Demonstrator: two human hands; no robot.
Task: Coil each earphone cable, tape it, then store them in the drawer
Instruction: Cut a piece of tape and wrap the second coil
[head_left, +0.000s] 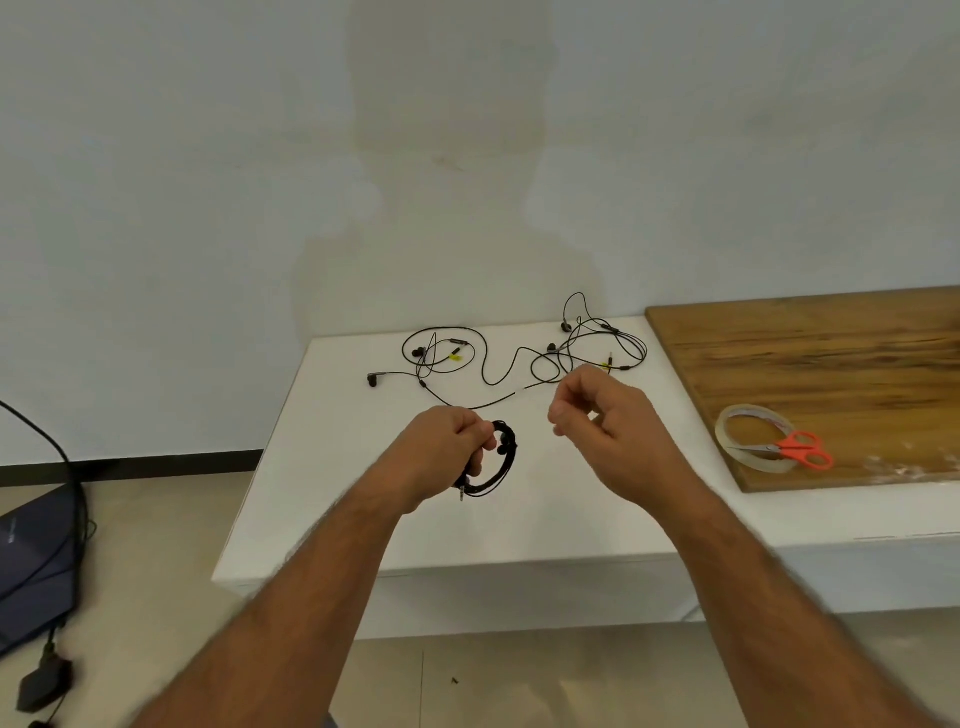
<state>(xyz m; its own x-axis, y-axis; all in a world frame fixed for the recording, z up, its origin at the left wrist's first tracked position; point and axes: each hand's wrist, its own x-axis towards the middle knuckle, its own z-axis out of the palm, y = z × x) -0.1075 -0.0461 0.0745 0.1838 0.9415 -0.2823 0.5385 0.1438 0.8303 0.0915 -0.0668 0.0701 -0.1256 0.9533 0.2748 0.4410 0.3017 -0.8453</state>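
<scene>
My left hand (449, 449) grips a coiled black earphone cable (498, 462) above the white table (332, 467); the coil hangs to the right of my fist, its plug at the bottom. To the right of the coil my right hand (602, 421) hovers with fingers curled and nothing visible in them. Two more black earphones lie loose and tangled at the table's far edge, one on the left (441, 358), one on the right (587, 348). A roll of clear tape (748, 431) sits on a wooden board, with orange-handled scissors (800, 449) lying across it.
The wooden board (831, 364) covers the table's right side. A white wall rises just behind the table. On the floor at the left lie a dark bag (36, 561) and black cables with a power adapter (44, 683).
</scene>
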